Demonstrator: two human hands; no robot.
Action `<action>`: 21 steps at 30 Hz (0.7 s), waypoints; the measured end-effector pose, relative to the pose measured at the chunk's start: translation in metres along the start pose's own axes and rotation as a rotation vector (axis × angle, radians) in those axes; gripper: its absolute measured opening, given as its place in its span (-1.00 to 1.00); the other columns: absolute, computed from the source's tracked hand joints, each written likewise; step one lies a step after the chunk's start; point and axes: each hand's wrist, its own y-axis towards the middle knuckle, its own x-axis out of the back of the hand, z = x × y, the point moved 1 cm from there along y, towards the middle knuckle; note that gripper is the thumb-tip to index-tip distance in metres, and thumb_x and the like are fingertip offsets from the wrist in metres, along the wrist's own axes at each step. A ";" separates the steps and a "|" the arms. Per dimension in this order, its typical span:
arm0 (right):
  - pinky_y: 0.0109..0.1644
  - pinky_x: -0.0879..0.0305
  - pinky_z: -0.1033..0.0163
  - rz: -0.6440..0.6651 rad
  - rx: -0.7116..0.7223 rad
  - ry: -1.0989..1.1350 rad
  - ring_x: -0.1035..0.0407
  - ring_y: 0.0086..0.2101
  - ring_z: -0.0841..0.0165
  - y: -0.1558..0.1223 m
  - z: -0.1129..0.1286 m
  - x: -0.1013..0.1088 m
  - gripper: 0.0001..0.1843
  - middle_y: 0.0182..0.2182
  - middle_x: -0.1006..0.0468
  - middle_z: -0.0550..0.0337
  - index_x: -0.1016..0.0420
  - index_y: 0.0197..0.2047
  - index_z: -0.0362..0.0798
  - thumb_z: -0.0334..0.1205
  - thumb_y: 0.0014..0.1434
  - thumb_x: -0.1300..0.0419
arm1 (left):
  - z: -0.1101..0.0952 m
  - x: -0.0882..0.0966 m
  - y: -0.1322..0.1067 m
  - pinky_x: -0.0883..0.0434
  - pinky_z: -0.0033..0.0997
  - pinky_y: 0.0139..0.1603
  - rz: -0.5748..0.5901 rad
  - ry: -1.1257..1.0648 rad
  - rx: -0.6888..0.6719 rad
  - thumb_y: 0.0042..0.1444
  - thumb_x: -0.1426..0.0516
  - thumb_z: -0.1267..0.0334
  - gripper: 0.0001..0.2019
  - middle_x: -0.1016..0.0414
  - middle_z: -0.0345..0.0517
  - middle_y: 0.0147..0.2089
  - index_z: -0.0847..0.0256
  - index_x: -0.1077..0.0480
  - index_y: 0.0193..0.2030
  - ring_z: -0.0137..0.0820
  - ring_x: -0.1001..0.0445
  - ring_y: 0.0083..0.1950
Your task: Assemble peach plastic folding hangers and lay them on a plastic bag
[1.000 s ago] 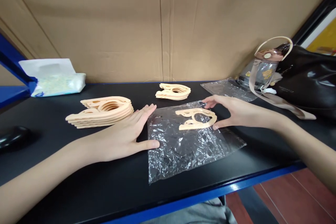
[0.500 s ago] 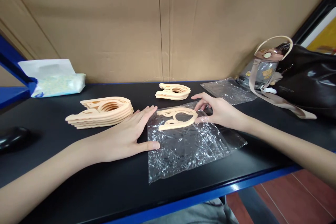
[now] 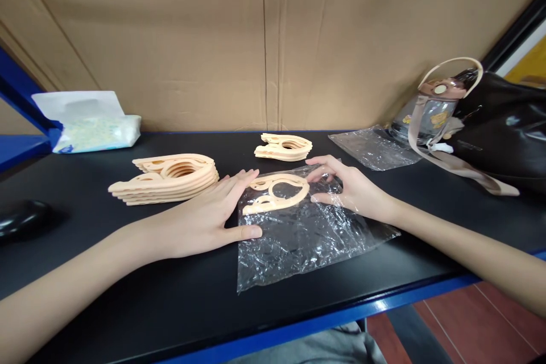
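Observation:
A beige folded plastic hanger lies within the outline of a clear plastic bag on the black table. Whether it is inside the bag or on top, I cannot tell. My left hand is spread flat at the bag's left edge, its thumb resting on the film and its fingertips by the hanger's narrow ends. My right hand is at the hanger's rounded end, thumb and fingers apart. Beyond my left hand sits a tall stack of the same hangers. A smaller hanger stack is farther back.
Another clear bag lies at the back right, beside a strapped water bottle and a black leather bag. A tissue pack and a black mouse are on the left. Cardboard stands behind the table.
The hanger has slid left across the bag's area, toward my left hand. My right thumb and fingers have moved slightly left too. My left hand stays in place.

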 end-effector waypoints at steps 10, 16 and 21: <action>0.05 -0.26 0.03 0.011 0.035 0.027 -0.42 -0.15 0.27 -0.002 0.001 0.003 -0.39 -0.13 -0.58 0.19 -0.13 0.19 0.07 -0.07 0.13 -0.26 | 0.000 0.002 0.000 -0.10 0.08 0.34 0.003 -0.002 0.041 0.11 0.01 -0.30 -0.09 0.08 -0.02 0.46 0.07 0.33 0.45 0.02 0.00 0.41; 0.03 -0.29 0.02 -0.005 0.020 0.049 -0.44 -0.15 0.26 -0.002 -0.001 0.004 -0.45 -0.13 -0.57 0.18 -0.15 0.17 0.07 -0.13 0.16 -0.22 | -0.003 0.003 0.001 -0.08 0.11 0.34 0.009 0.022 0.045 0.14 0.06 -0.30 -0.10 0.10 0.01 0.46 0.12 0.33 0.45 0.02 0.01 0.41; -0.11 -0.35 0.11 -0.236 -0.044 0.010 -0.44 -0.30 0.33 0.000 -0.004 0.014 -0.67 -0.34 -0.56 0.19 -0.28 0.03 -0.06 -0.33 0.17 -0.08 | -0.004 0.001 0.001 0.02 0.08 0.39 0.019 0.034 0.017 0.16 0.09 -0.30 -0.13 0.24 -0.10 0.48 0.13 0.32 0.45 -0.04 0.12 0.44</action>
